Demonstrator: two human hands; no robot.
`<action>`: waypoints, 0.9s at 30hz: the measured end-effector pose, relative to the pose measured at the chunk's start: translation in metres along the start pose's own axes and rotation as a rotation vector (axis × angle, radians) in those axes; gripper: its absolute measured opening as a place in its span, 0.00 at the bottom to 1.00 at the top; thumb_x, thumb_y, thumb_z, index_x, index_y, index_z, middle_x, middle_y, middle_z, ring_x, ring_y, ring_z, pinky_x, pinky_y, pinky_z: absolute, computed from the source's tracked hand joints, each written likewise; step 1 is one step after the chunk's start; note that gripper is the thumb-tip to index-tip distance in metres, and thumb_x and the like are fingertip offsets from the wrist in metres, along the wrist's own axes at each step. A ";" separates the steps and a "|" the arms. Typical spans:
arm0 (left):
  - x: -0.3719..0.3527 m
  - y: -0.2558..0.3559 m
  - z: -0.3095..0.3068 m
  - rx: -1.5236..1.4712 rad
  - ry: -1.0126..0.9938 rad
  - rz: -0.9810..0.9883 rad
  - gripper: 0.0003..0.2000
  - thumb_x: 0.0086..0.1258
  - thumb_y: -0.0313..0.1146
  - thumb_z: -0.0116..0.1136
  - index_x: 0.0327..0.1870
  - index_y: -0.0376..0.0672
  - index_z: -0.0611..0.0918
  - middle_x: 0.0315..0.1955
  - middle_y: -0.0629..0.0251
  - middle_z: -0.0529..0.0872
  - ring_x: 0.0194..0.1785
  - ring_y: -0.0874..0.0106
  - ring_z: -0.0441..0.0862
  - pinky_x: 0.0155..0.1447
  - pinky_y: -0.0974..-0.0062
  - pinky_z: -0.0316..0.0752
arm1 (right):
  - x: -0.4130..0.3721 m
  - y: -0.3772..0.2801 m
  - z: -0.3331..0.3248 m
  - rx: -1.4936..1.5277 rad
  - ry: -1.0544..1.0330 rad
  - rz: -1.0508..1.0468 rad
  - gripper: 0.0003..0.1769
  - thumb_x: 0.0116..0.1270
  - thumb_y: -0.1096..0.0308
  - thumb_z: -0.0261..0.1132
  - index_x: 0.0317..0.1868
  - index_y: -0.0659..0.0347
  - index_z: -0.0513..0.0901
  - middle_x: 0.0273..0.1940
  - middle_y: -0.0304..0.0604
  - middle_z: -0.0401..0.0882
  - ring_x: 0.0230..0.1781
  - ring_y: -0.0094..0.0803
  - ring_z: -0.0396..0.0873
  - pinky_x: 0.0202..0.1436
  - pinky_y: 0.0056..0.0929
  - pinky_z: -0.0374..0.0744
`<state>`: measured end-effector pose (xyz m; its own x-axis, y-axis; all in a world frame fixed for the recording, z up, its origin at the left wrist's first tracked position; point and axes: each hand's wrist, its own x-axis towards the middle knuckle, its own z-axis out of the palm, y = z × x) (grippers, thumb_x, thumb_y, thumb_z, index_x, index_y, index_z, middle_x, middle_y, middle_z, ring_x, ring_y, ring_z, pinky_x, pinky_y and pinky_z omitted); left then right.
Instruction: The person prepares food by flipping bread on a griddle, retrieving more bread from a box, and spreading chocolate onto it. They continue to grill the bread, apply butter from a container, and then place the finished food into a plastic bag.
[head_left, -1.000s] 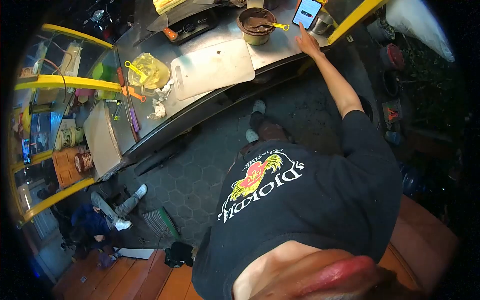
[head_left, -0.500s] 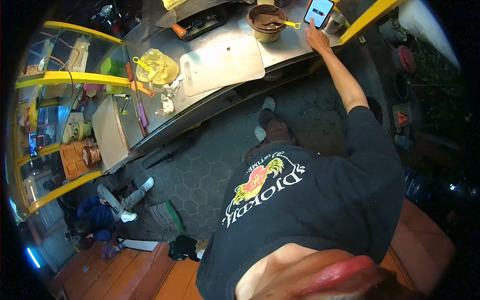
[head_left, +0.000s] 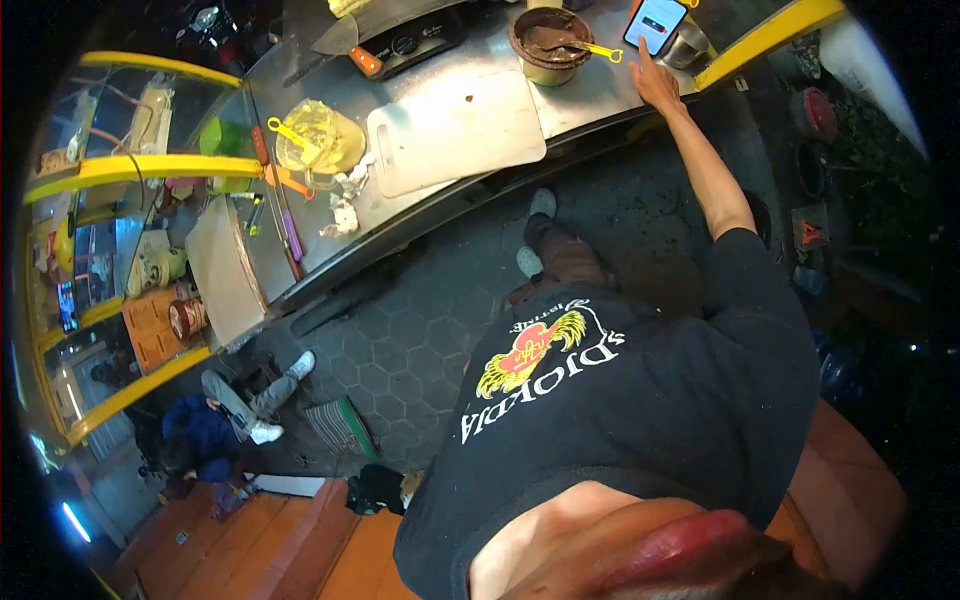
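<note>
My right hand (head_left: 656, 88) reaches over the counter to a smartphone (head_left: 652, 30) with a lit screen. Its index finger is stretched out at the lower part of the screen, and the hand holds nothing. Beside the phone is a metal cup (head_left: 688, 46). To the left stands a tub of brown paste (head_left: 548, 72) with a yellow-handled spatula (head_left: 603, 51) lying across it. My left hand is out of sight.
A white cutting board (head_left: 455, 140) lies on the metal counter. Left of it are a yellow-smeared tub (head_left: 335, 140), crumpled tissue (head_left: 342, 212) and long-handled tools. A broad knife (head_left: 366, 62) rests behind. Another person (head_left: 200, 430) sits at lower left.
The view has shifted slightly, so the counter items appear further right. My right hand stays at the phone, its finger still at the lower part of the screen.
</note>
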<state>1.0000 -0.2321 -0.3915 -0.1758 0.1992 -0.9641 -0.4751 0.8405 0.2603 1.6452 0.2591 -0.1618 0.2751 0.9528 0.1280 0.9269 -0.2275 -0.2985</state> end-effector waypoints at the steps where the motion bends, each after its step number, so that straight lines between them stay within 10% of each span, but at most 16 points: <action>1: 0.007 0.006 -0.010 -0.054 -0.013 -0.057 0.09 0.71 0.36 0.55 0.42 0.41 0.83 0.45 0.60 0.86 0.44 0.68 0.85 0.46 0.70 0.81 | 0.002 0.001 -0.002 0.017 -0.015 0.007 0.38 0.71 0.51 0.54 0.77 0.40 0.47 0.36 0.66 0.82 0.38 0.66 0.80 0.43 0.58 0.77; 4: 0.007 0.046 -0.031 -0.310 -0.015 -0.136 0.09 0.71 0.35 0.55 0.42 0.41 0.83 0.45 0.60 0.86 0.43 0.68 0.85 0.45 0.70 0.82 | 0.009 0.004 -0.020 0.013 0.047 0.032 0.39 0.71 0.52 0.55 0.77 0.38 0.46 0.37 0.66 0.82 0.39 0.67 0.80 0.44 0.58 0.77; 8: -0.050 0.154 -0.021 -0.505 0.360 0.403 0.11 0.69 0.39 0.53 0.24 0.50 0.74 0.17 0.73 0.75 0.17 0.77 0.71 0.21 0.76 0.70 | -0.001 0.000 -0.036 0.403 0.268 0.144 0.36 0.72 0.59 0.57 0.76 0.44 0.53 0.38 0.59 0.84 0.41 0.56 0.83 0.41 0.47 0.77; 12: -0.066 0.274 -0.026 -0.501 0.645 0.875 0.12 0.70 0.28 0.50 0.50 0.43 0.83 0.26 0.64 0.80 0.23 0.73 0.74 0.23 0.76 0.74 | -0.050 0.004 -0.006 0.380 0.328 0.279 0.32 0.71 0.64 0.59 0.72 0.60 0.59 0.36 0.51 0.83 0.38 0.45 0.83 0.45 0.38 0.77; 13: -0.073 0.305 -0.023 -0.474 0.774 0.934 0.14 0.70 0.27 0.50 0.53 0.44 0.83 0.28 0.64 0.80 0.26 0.73 0.76 0.26 0.74 0.76 | -0.061 0.031 0.034 0.291 0.670 0.068 0.27 0.72 0.61 0.58 0.69 0.54 0.68 0.53 0.54 0.80 0.51 0.50 0.80 0.55 0.42 0.77; 16: -0.097 0.387 -0.046 -0.544 0.513 1.133 0.15 0.68 0.26 0.53 0.54 0.45 0.83 0.34 0.68 0.81 0.33 0.73 0.77 0.36 0.71 0.79 | -0.108 0.027 0.075 0.620 0.654 0.566 0.18 0.70 0.65 0.59 0.56 0.65 0.80 0.48 0.52 0.81 0.42 0.40 0.81 0.48 0.34 0.81; 18: -0.121 0.445 -0.043 -0.603 0.702 1.238 0.11 0.72 0.33 0.54 0.51 0.44 0.83 0.29 0.69 0.80 0.27 0.76 0.75 0.30 0.77 0.77 | -0.153 0.071 0.149 0.909 0.467 0.760 0.21 0.69 0.67 0.57 0.61 0.65 0.76 0.40 0.55 0.82 0.31 0.38 0.81 0.32 0.32 0.82; 19: -0.148 0.471 -0.036 -0.608 0.769 1.302 0.12 0.74 0.37 0.55 0.50 0.42 0.83 0.26 0.70 0.80 0.24 0.77 0.74 0.26 0.79 0.75 | -0.169 0.080 0.170 0.638 0.012 0.984 0.19 0.71 0.62 0.53 0.47 0.69 0.82 0.28 0.55 0.82 0.20 0.39 0.78 0.21 0.35 0.79; 21: -0.198 0.524 -0.035 -0.642 0.696 1.478 0.11 0.74 0.37 0.54 0.46 0.40 0.83 0.22 0.70 0.77 0.22 0.80 0.71 0.23 0.79 0.70 | -0.255 0.145 0.267 1.129 -0.743 0.755 0.27 0.69 0.51 0.52 0.18 0.63 0.77 0.10 0.50 0.70 0.05 0.39 0.67 0.09 0.39 0.69; 24: -0.249 0.597 -0.038 -0.588 0.570 1.773 0.09 0.74 0.35 0.54 0.43 0.39 0.82 0.18 0.72 0.73 0.20 0.81 0.68 0.22 0.81 0.65 | -0.301 0.078 0.270 0.180 -0.984 0.663 0.25 0.64 0.52 0.56 0.30 0.70 0.84 0.26 0.53 0.83 0.24 0.48 0.82 0.27 0.50 0.80; 27: -0.286 0.686 -0.048 -0.403 0.492 1.943 0.10 0.73 0.36 0.56 0.42 0.39 0.83 0.20 0.73 0.75 0.22 0.81 0.70 0.26 0.82 0.66 | -0.316 0.006 0.269 0.367 -1.086 0.649 0.25 0.64 0.52 0.57 0.30 0.70 0.85 0.26 0.54 0.83 0.25 0.49 0.82 0.27 0.50 0.80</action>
<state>0.6831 0.2635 0.0650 -0.7186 0.3278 0.6133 0.4733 -0.4156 0.7767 1.4948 0.0112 -0.4584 0.1375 0.4060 -0.9035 0.5350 -0.7981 -0.2772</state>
